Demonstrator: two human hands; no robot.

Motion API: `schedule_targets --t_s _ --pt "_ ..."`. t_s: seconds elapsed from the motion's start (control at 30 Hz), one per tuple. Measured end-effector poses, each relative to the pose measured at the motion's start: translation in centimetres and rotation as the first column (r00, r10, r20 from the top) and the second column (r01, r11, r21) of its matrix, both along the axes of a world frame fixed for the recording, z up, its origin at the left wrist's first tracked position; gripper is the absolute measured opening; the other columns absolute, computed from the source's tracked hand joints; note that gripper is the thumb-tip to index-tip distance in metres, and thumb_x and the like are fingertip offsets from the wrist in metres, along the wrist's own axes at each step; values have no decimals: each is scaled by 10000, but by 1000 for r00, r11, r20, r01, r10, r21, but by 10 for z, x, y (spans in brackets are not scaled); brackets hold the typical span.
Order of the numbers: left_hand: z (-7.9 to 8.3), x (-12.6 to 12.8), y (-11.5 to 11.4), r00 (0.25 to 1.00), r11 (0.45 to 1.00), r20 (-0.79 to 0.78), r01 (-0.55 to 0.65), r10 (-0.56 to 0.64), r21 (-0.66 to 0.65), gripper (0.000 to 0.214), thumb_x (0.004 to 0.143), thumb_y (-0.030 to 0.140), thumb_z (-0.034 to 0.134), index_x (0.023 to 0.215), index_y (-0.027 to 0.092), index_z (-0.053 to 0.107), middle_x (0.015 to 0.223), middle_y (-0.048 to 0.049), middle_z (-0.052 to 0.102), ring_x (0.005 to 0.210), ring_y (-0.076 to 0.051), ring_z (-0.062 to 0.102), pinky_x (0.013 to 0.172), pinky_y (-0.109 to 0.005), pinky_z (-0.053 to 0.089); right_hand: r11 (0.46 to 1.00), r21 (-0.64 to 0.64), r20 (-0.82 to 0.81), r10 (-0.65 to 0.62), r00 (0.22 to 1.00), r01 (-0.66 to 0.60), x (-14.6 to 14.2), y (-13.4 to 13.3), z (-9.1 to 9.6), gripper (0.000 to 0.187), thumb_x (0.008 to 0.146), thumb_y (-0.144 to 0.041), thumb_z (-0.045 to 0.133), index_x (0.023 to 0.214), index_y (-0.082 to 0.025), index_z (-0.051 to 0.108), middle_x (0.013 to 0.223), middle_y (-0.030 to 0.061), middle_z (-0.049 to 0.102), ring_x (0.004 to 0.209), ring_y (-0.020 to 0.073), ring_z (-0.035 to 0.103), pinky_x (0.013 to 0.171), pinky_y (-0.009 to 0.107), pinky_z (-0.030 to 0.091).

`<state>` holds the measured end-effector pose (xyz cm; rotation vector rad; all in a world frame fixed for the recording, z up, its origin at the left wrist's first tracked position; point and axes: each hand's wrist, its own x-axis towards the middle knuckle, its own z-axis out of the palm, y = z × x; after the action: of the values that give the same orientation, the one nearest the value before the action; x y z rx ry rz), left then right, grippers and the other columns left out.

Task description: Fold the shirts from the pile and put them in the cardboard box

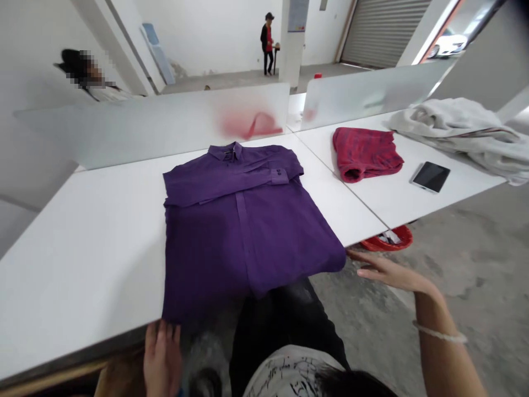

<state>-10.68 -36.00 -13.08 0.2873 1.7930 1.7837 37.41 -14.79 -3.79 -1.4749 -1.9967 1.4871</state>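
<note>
A purple long-sleeved button-up shirt lies front up on the white table, its collar at the far side. The sleeves are folded across the chest, and one buttoned cuff shows at the upper right. Its lower part hangs over the near table edge. My left hand is at the shirt's lower left corner, fingers stretched out against the table edge; its thumb is hidden. Beside the lower right corner is my right hand, open with fingers extended towards the hem. A pale bracelet circles that wrist.
A folded red patterned cloth, a dark-screened tablet and a heap of whitish fabric lie on the right table. Frosted dividers line the back. Below is a red bin. Two people are beyond the dividers.
</note>
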Motion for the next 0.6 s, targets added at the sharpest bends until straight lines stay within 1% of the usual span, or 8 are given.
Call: schedule_targets --t_s 0.03,0.1,0.23,0.3,0.37,0.47,0.53,0.6 --pt "6 -1 6 998 998 2 56 -56 -5 616 670 642 616 1214 364 533 1312 -7 576 1270 -258 466 1027 -432 441 999 -48 -57 23 998 -26 -3 -1 -11 701 697 -574 687 1294 -229 562 1357 121 517 1202 300 524 961 416 466" --pt "15 -4 15 986 987 61 155 -152 -48 615 558 602 717 1077 285 625 1061 -46 707 1095 -287 605 912 -425 528 997 -79 -178 -8 984 -6 -13 0 -28 739 694 -616 666 1306 -221 544 1349 133 521 1182 300 538 969 420 457" --pt "27 -12 17 966 960 172 224 -196 -167 494 349 422 840 743 200 644 634 -21 695 681 -254 683 604 -347 584 989 -119 -250 56 967 -88 -36 2 -44 606 677 -636 666 1060 -167 679 1079 127 678 1006 284 620 930 415 474" --pt "31 -14 14 951 936 173 290 -258 -200 399 363 391 832 613 201 586 464 16 603 449 -188 599 408 -285 509 979 -152 -217 103 971 -138 -45 3 -47 536 701 -636 638 901 -143 704 908 106 707 869 264 642 849 406 511" --pt "35 -11 11 939 919 144 338 -314 -203 367 414 386 815 528 204 518 322 60 457 279 -116 438 281 -224 369 973 -166 -202 122 972 -157 -50 4 -48 508 723 -627 616 850 -143 702 848 85 705 809 245 637 813 391 522" --pt "42 -1 1 934 923 122 352 -336 -156 385 474 373 791 469 197 448 255 91 321 212 -58 309 254 -168 260 970 -160 -203 148 968 -182 -50 3 -46 495 723 -619 614 875 -157 706 918 75 707 872 249 627 867 387 502" --pt "46 3 -11 942 935 131 326 -309 -138 357 486 348 776 472 196 453 252 96 304 204 -52 296 252 -161 252 971 -173 -192 131 973 -165 -42 1 -43 518 697 -647 619 866 -166 712 953 84 708 896 264 626 877 398 497" --pt "52 2 -24 956 949 122 284 -268 -136 266 492 336 755 534 207 526 278 86 363 212 -73 327 246 -188 287 979 -184 -190 55 980 -90 -29 -7 -41 583 626 -706 638 866 -180 716 957 99 712 893 287 631 858 420 502"
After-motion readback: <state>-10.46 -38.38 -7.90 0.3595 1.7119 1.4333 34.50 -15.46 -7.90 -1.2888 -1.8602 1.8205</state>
